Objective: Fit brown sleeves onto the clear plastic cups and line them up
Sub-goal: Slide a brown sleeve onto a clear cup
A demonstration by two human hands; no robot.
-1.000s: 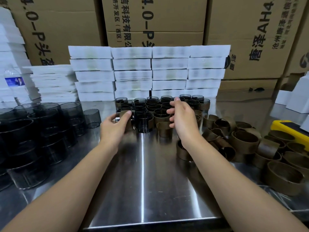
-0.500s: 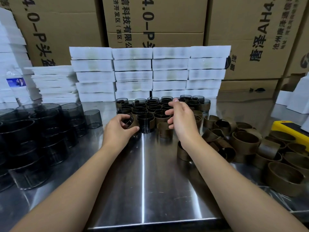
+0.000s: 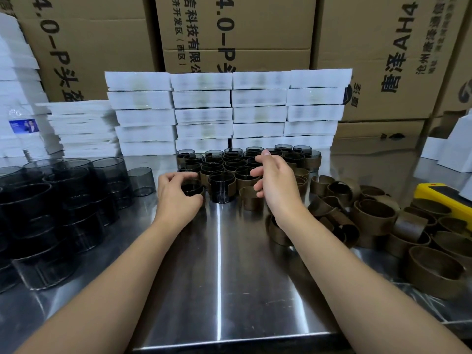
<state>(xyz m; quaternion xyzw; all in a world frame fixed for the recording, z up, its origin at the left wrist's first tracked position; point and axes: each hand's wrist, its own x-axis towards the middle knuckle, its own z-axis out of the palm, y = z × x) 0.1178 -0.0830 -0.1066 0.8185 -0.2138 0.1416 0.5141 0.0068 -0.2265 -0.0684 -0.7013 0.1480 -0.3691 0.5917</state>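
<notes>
At centre frame the left hand (image 3: 176, 198) has its grip curled round a sleeved cup (image 3: 192, 188), low on the counter (image 3: 219, 277) at the front left of the lined-up cups (image 3: 245, 162). The right hand (image 3: 278, 185) hovers above them, fingers loose, holding nothing. This looks like the lining-up step; next calls for releasing, then fetching a bare cup (image 3: 141, 181) from the left and a sleeve (image 3: 375, 213) from the right.
</notes>
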